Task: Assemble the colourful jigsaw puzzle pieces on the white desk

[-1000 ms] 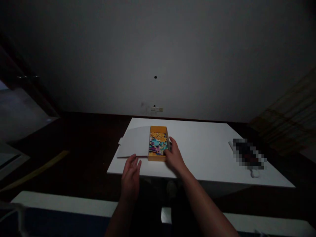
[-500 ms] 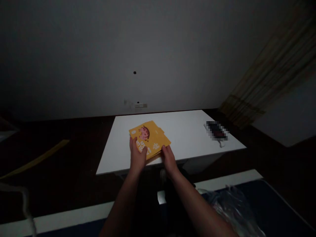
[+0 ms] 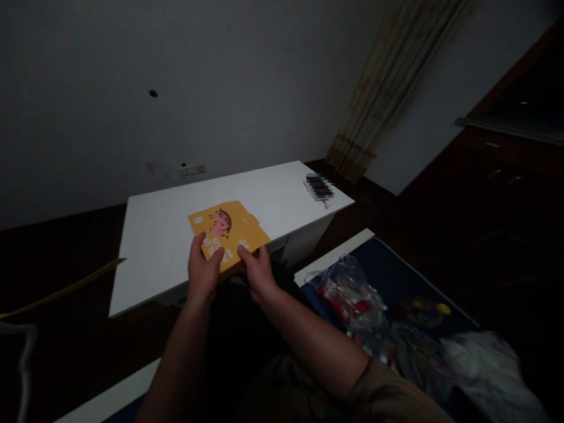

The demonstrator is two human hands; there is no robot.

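Observation:
A flat yellow box (image 3: pixel 231 228) with a cartoon figure on its lid is held over the near edge of a low white table (image 3: pixel 163 235). My left hand (image 3: pixel 203 274) grips its near left edge, thumb on top. My right hand (image 3: pixel 257 272) grips its near right edge, fingers closed on it. The box is shut and tilted slightly towards me.
A blurred dark device (image 3: pixel 319 187) with a white cable lies at the table's far right corner. On the blue mat (image 3: pixel 396 282) to my right lie clear plastic bags (image 3: pixel 348 291) with red contents. A curtain (image 3: pixel 388 82) hangs at the back right. A yellow strip (image 3: pixel 66 288) lies on the dark floor at left.
The open box showing colourful pieces has been closed with its lid. Both hands took hold of it and drew it towards me. My head turned right, revealing the mat and bags.

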